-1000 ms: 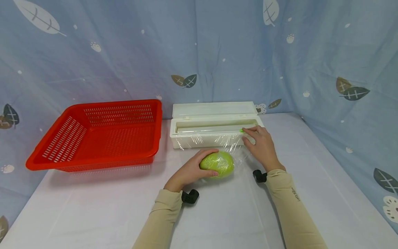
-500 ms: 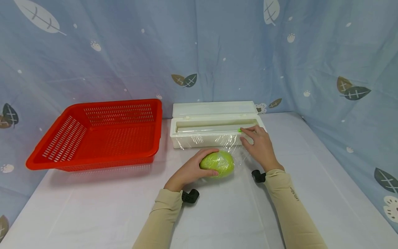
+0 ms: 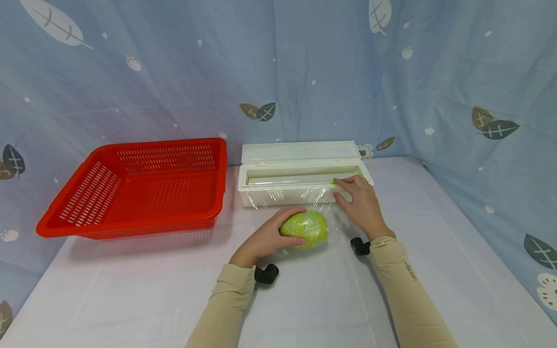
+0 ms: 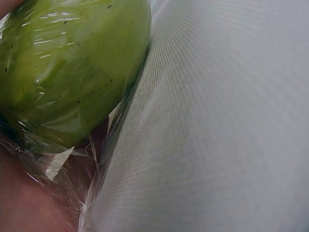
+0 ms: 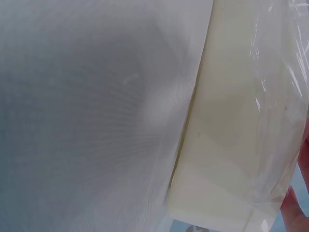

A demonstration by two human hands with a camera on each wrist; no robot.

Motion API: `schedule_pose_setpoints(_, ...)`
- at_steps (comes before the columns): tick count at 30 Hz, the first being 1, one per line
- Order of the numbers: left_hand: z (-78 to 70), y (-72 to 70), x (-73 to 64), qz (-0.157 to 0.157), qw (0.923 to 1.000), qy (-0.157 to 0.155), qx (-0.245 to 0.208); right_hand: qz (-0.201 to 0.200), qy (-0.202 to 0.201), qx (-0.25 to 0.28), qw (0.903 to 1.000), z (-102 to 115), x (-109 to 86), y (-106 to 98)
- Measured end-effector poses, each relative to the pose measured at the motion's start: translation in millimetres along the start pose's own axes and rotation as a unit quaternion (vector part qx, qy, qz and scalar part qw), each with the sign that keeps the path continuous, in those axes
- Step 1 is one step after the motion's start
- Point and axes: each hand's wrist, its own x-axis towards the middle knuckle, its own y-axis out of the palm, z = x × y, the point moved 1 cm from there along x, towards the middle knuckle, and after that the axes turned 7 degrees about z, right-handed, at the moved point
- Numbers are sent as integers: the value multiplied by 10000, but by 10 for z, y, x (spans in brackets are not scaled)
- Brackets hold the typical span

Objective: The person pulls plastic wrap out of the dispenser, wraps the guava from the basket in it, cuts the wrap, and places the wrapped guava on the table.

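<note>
My left hand (image 3: 270, 237) grips an oval green mango (image 3: 306, 228) wrapped in clear cling film, low over the table. In the left wrist view, film lies tight and wrinkled over the mango's speckled skin (image 4: 72, 72). From the mango, a sheet of cling film (image 3: 319, 198) runs up to a white cling film dispenser (image 3: 285, 197), whose lid is raised with a roll inside. My right hand (image 3: 362, 203) pinches a small bright green slide cutter (image 3: 333, 181) on the dispenser's front edge. In the right wrist view, film drapes over the dispenser's front (image 5: 222, 135), and the cutter is hidden.
A red perforated plastic basket (image 3: 169, 193) stands left of the dispenser. The dispenser's raised lid (image 3: 300, 151) is close to the blue patterned curtain (image 3: 304, 63) behind. A white cloth (image 3: 130, 295) covers the table.
My right hand and the green slide cutter have moved slightly left along the dispenser's edge. My left hand and the mango have stayed in place.
</note>
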Motion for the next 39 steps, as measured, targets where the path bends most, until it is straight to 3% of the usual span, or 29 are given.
schedule_pose_setpoints(15,35,-6,10,-21,10000,28,6,168,-39,133,9998,51,15,28)
schedule_pose_setpoints(22,299,17,93,-69,10000,43,39,160,-135,163,9996,72,10,51)
schedule_pose_setpoints(25,326,17,102,-73,9999,97,51,176,-168,196,9995,77,10,61)
schedule_pose_setpoints(33,-5,-2,2,-24,10000,58,5,201,-239,167,9994,108,17,78)
schedule_pose_setpoints(39,4,-5,7,-30,10000,62,31,222,-241,171,9993,122,20,98)
